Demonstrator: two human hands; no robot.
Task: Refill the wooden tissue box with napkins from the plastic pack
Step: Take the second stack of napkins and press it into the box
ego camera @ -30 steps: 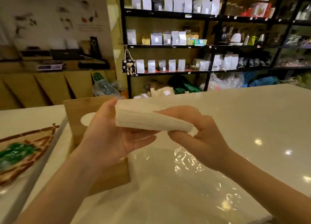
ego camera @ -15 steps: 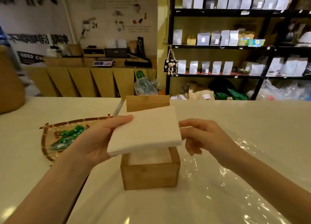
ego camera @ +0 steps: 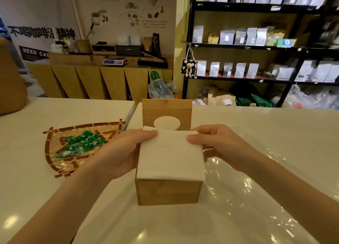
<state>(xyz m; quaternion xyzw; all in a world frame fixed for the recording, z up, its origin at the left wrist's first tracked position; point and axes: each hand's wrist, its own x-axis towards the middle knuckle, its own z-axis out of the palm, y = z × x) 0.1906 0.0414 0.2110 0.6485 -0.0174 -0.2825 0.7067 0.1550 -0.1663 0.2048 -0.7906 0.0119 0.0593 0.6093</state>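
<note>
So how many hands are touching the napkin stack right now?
2. The left hand holds the left edge of the napkin stack, the right hand its right edge, over the wooden tissue box.

napkins (ego camera: 170, 157) on box (ego camera: 167, 192), basket (ego camera: 60, 163) left, lid (ego camera: 167, 113) behind

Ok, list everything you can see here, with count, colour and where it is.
box: one, wood, counter centre, lid upright behind
napkins: one stack, white, on top of box
basket: one, woven, left of box
candies: many, green, in basket
wrap: one, clear, counter right of box
counter: one, white
shelves: black, back right, grey pouches
scale: one, white, back cabinet
left hand: on stack's left edge
right hand: on stack's right edge
</note>
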